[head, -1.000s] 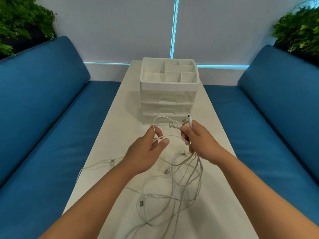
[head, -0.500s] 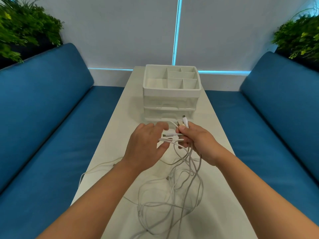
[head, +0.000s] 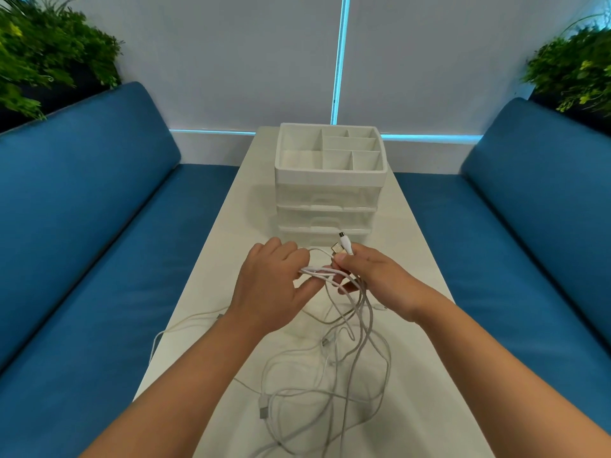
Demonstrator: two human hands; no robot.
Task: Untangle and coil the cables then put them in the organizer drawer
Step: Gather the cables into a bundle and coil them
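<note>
A tangle of white cables lies on the white table in front of me, its strands rising to both hands. My right hand pinches a bundle of cable ends, and two plugs stick up above its fingers. My left hand curls its fingers and thumb around a short white loop running between the hands. The white organizer stands just beyond the hands, with an open divided tray on top and its translucent drawers pushed in.
Blue sofa cushions flank the narrow table on the left, and more blue cushions on the right. Green plants stand in the back corners. One thin cable trails toward the table's left edge.
Both hands have closed together. The left hand let its raised loop drop and now holds a short stretch next to the right hand. The view has tilted slightly.
</note>
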